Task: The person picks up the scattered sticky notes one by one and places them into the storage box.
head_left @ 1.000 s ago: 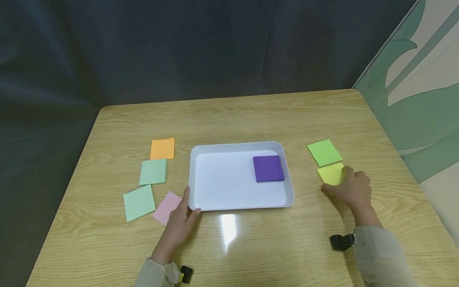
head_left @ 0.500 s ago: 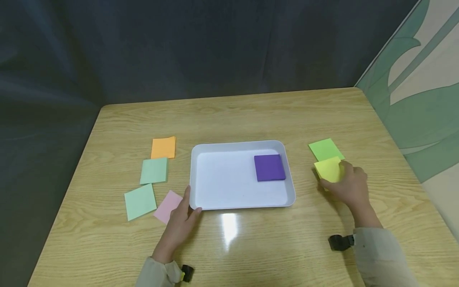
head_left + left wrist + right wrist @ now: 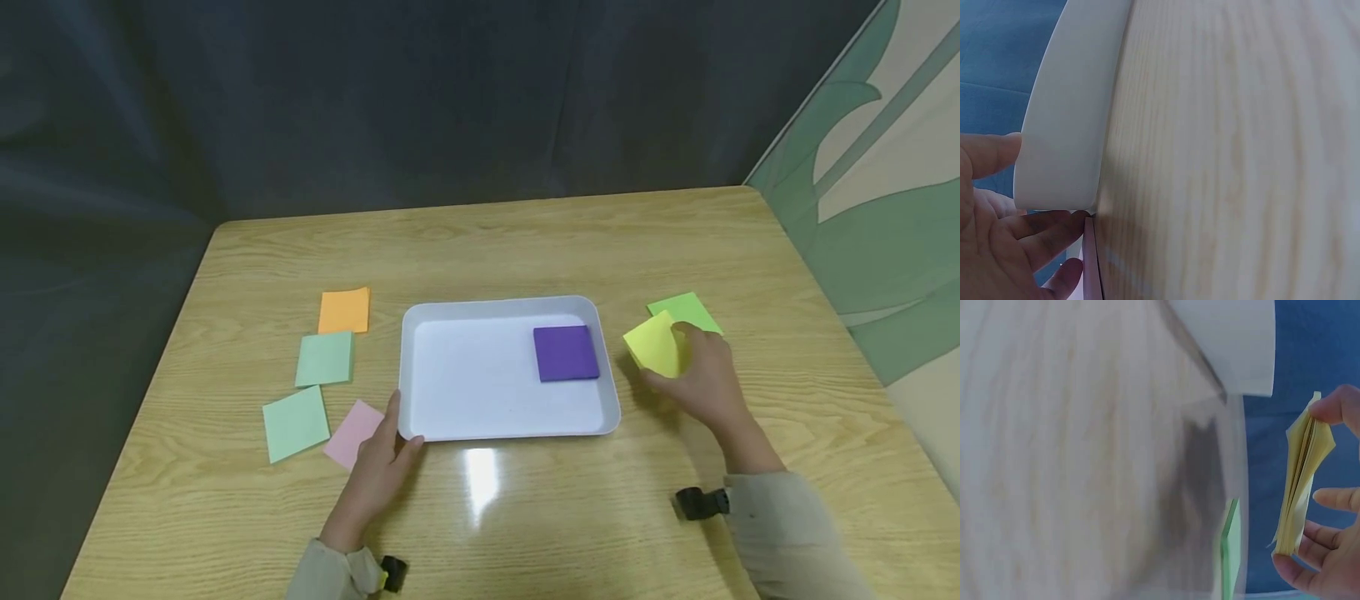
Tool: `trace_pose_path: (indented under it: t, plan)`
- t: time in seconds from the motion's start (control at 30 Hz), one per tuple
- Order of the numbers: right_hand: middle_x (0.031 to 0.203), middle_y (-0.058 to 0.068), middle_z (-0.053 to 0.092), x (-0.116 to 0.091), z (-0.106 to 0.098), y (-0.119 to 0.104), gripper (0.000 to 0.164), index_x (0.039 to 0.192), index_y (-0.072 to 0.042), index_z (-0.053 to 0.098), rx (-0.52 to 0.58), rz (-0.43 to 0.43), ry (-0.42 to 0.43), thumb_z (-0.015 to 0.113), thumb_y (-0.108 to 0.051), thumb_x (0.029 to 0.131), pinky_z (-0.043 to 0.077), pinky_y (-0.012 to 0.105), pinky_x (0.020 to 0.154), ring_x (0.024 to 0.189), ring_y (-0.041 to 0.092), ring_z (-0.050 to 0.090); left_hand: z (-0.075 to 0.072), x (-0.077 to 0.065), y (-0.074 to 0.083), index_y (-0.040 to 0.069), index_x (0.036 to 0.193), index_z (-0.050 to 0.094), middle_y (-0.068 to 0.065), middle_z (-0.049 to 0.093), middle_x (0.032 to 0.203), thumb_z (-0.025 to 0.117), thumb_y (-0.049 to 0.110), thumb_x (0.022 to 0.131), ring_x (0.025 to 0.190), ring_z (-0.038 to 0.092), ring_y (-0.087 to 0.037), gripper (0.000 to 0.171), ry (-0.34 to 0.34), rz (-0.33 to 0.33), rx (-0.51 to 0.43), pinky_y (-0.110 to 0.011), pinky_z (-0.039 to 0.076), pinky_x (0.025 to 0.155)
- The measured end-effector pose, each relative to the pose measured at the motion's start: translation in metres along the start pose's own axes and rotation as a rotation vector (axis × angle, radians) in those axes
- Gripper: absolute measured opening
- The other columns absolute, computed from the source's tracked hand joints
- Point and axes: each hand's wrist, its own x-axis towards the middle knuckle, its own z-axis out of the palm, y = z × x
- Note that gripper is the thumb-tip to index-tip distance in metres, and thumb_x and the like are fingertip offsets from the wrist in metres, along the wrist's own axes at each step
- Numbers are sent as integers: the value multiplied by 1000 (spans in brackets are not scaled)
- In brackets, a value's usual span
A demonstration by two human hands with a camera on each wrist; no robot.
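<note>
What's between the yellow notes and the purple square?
The head view shows a bare table strip, then the white tray's right wall, between the yellow notes and purple square.

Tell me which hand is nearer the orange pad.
Left. The left hand is on the near side of the orange pad, touching the tray; the right hand, holding the yellow pad, is across the tray from the orange one.

There are seven note pads [image 3: 651, 342] and one tray [image 3: 465, 375].

I can make out no word, number, brand or sign anywhere here, not on the yellow pad [image 3: 652, 345], the white tray [image 3: 468, 375] or the bench [image 3: 558, 525]
</note>
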Motion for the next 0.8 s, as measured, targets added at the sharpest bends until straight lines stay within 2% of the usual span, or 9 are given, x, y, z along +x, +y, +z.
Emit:
trace_pose_path:
  t: [0.2,0.37,0.63,0.8]
  plan:
    - [106,32,46,9,10,-17,71,117,9,40,63,-110,-31,72,-20,61,32,56,77,99,43,35,-1,-1,-1,8,139,5,-21,21,142,48,23,90,124,23,-30,67,7,13,7,-55,28,97]
    - [106,30,45,15,18,-31,70,117,7,41,86,-177,-60,72,-18,59,34,55,76,100,42,35,-1,-1,-2,8,139,5,-21,21,142,48,23,90,124,23,-30,67,5,18,7,-55,28,97]
    - [105,26,48,30,31,-51,70,115,4,44,52,-319,-86,74,-20,56,37,54,75,97,37,39,-1,0,-2,9,139,5,-20,21,142,47,25,90,125,22,-29,67,9,13,14,-54,27,98]
    - [111,27,43,34,36,-59,75,121,1,40,25,-343,-166,74,-24,59,40,56,78,100,38,37,0,1,-1,8,139,5,-20,21,142,47,26,90,125,22,-29,67,9,17,20,-54,27,99]
